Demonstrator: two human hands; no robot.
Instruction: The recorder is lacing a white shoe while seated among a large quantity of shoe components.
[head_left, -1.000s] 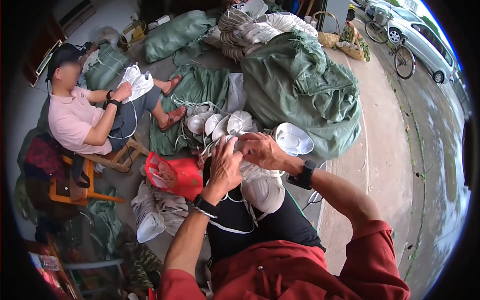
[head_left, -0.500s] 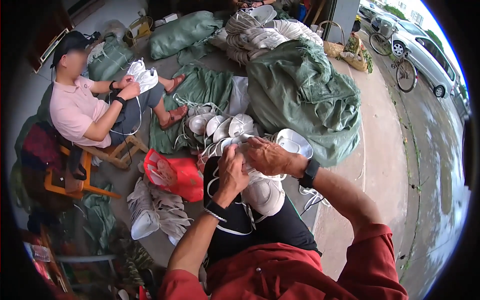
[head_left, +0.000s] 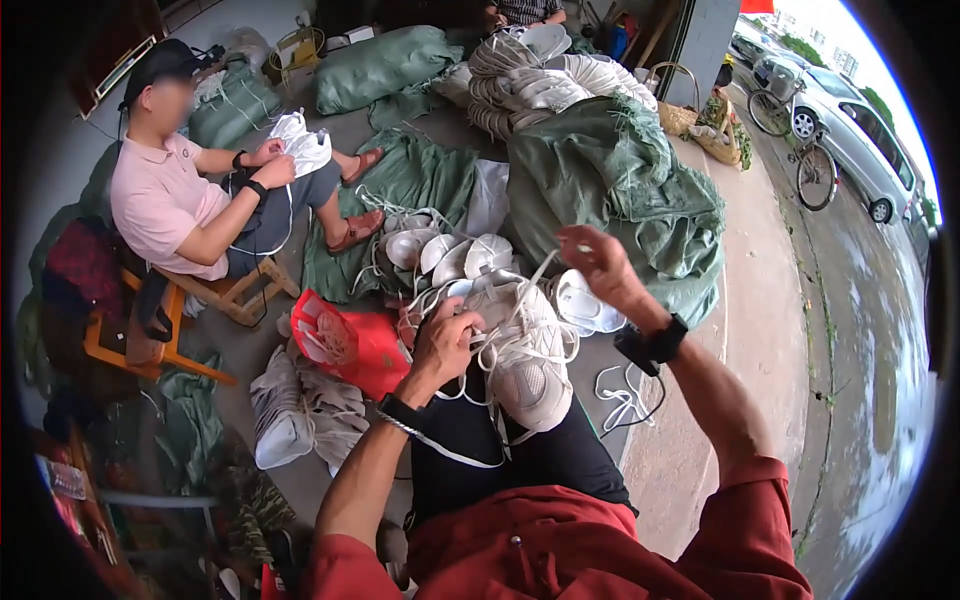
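Observation:
A cream sneaker (head_left: 533, 385) rests on my lap with its toe toward me, and loose white laces lie across its upper. My left hand (head_left: 447, 342) is curled against the shoe's left side, gripping it near the opening; part of the fingers' contact is hidden. Up and to the right of the shoe, my right hand (head_left: 597, 262) pinches a white shoelace (head_left: 543, 268), which stretches taut from the eyelets. More pale shoes (head_left: 488, 253) lie just beyond my knees, some with laces trailing.
A red bag (head_left: 365, 350) and stacked pale shoes (head_left: 285, 405) stand at my left. Large green sacks (head_left: 610, 190) lie ahead. A seated person (head_left: 170, 205) at the left handles a white shoe (head_left: 300, 147). Loose laces (head_left: 625, 400) lie on the floor right of my knee.
My right hand has moved away from the shoe, up and to the right, drawing the lace out. My left hand has shifted slightly left and down, and the hands are now apart.

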